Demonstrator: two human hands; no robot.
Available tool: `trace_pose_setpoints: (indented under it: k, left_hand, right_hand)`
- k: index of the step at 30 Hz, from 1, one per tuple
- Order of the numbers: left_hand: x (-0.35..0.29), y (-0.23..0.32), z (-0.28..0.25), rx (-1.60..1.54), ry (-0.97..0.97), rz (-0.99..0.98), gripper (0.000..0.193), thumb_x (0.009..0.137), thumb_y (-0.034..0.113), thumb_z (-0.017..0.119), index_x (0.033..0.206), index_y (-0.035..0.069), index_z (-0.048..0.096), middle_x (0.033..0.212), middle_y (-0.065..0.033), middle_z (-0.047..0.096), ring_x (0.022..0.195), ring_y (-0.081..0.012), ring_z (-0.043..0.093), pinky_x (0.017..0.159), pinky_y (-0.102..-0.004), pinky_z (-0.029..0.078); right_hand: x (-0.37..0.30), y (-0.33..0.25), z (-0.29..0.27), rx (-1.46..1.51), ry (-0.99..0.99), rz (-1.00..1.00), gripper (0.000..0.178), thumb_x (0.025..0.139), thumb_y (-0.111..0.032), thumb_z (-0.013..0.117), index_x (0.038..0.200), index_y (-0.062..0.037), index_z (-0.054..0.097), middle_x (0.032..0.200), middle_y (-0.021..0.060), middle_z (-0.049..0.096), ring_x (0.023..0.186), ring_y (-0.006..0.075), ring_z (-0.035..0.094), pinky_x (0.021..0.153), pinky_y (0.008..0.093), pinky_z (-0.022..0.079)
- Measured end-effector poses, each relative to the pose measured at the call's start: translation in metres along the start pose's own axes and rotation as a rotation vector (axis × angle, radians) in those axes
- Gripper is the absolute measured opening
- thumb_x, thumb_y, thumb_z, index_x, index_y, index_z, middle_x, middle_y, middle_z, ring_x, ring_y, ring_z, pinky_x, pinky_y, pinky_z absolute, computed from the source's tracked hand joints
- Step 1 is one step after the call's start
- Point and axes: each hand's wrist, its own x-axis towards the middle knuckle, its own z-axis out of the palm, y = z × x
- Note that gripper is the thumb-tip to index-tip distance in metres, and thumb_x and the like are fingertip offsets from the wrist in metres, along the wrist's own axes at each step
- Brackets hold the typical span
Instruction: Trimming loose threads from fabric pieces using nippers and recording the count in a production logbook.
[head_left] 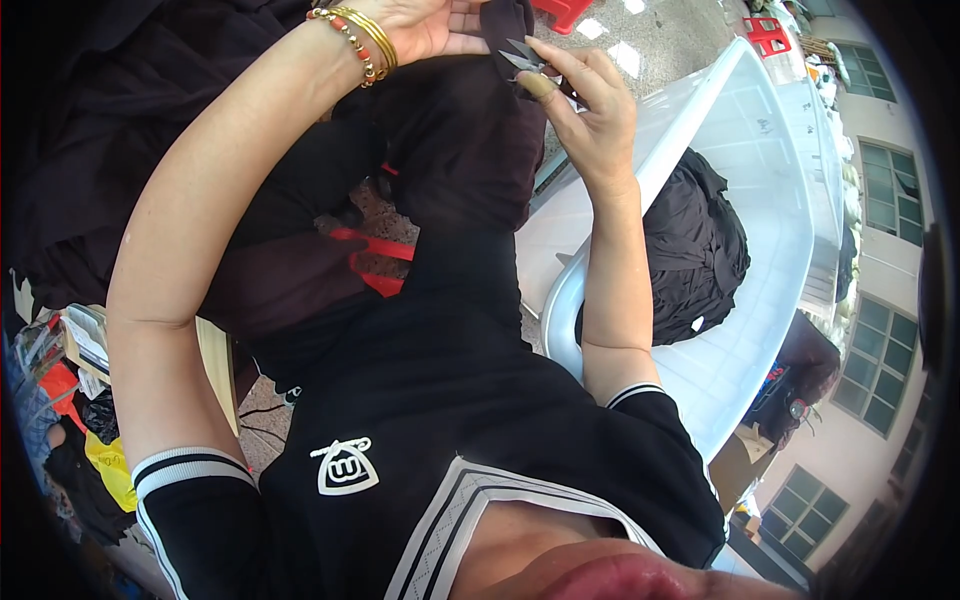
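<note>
At the top of the head view, my left hand (425, 28), with gold bangles and a beaded bracelet at the wrist, holds a strip of dark cloth (510, 22) by its fingers. The cloth partly covers the fingertips. My right hand (592, 98) is closed on small metal thread snips (522, 60), pinched between thumb and fingers. Their pointed blades stand apart, right against the cloth's edge. More dark fabric (110, 170) spreads at the left, below and beyond my left arm, and some lies across my lap.
A large pale plastic tub (775, 290) stands close on the right, holding a bundle of dark cloth (695, 250). Red plastic stools (768, 36) show at the top. Bags and papers (85, 345) are piled at lower left. A windowed building wall (880, 270) rises at far right.
</note>
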Motion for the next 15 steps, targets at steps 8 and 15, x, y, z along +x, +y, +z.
trace_pose_setpoints:
  k: [8,15]
  left_hand:
    - [0.004,-0.001,-0.004,0.013,-0.014,-0.016,0.010,0.095,0.012,0.052,0.096,0.005,0.059,0.092,-0.0074,0.065,0.088,-0.0207,0.064,0.084,-0.0391,0.053]
    - [-0.003,0.003,0.023,0.303,0.233,-0.080,0.021,0.088,0.020,0.066,0.105,0.008,0.065,0.094,-0.0024,0.067,0.092,-0.0169,0.064,0.087,-0.0394,0.049]
  right_hand:
    - [0.000,0.008,0.000,-0.017,0.016,-0.069,0.028,0.075,-0.008,0.076,0.103,-0.0096,0.072,0.076,0.0042,0.059,0.065,0.0145,0.058,0.057,0.0252,0.045]
    - [0.006,0.008,-0.010,0.104,0.221,0.129,0.022,0.080,-0.004,0.071,0.103,-0.0049,0.071,0.075,0.0010,0.054,0.069,0.0105,0.049,0.059,0.0233,0.038]
